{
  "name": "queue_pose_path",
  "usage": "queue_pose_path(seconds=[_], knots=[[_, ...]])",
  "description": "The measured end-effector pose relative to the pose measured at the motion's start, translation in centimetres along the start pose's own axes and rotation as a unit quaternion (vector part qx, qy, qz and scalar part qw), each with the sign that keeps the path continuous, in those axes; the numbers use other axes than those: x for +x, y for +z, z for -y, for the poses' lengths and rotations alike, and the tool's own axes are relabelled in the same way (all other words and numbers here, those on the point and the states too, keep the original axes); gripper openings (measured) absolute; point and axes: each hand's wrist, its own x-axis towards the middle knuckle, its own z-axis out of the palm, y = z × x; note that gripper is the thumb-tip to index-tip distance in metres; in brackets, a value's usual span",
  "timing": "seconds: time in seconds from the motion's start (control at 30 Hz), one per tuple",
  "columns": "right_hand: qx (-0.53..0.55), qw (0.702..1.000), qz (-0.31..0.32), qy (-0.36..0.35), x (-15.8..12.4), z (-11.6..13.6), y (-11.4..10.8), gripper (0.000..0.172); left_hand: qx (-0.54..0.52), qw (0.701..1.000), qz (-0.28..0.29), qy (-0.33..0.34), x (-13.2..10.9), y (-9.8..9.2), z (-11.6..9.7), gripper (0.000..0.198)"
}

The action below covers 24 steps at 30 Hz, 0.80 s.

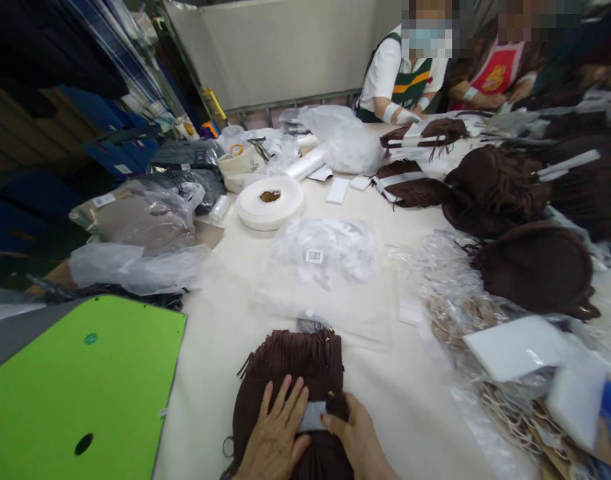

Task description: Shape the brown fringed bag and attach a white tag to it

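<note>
Under both hands lies a brown fringed bag, its long axis running away from the person, fringe end beyond the fingertips. The left hand rests flat on it, fingers extended and slightly parted, gripping nothing. Just right of those fingertips a pale strip lies crosswise to the bag, between the two hands. The right hand is nearer its right end: the thumb touches that end, while the fingers curl at the bag's right edge. Whether they pinch the strip, the bag or both, I cannot tell.

Left of the left fingers, well apart, a green board lies flat. Straight ahead of the fingers, just past the fringe, is a clear plastic bag bearing a barcode label. To the right of the right fingers sit white slabs on crumpled plastic. Farther ahead and left is a white roll; farthest, ahead and right, a masked co-worker leans by another brown bundle.
</note>
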Motion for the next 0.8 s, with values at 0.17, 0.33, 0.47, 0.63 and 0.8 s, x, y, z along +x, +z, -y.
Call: queue_pose_path(seconds=[0.17,0.33,0.47,0.63,0.8], knots=[[-0.143,0.978,0.142,-0.053,6.8,4.4,-4.6,0.014,-0.055,0.947,-0.102,-0.300,2.7,1.5,-6.8,0.058],[-0.268,0.921,0.249,-0.132,12.4,7.2,-5.3,0.014,-0.218,0.871,-0.085,-0.431,6.0,2.3,-12.3,0.049],[-0.333,0.896,0.228,-0.186,11.8,7.7,-5.4,0.019,-0.207,0.894,-0.030,-0.397,5.3,0.7,-9.5,0.057],[-0.359,0.897,0.119,-0.228,7.7,6.0,-5.2,0.034,-0.079,0.997,-0.006,-0.016,3.8,-0.8,-3.0,0.060],[-0.371,0.849,-0.084,-0.366,2.1,0.7,-1.1,0.049,-0.004,0.998,-0.044,0.049,3.6,1.2,-2.4,0.058]])
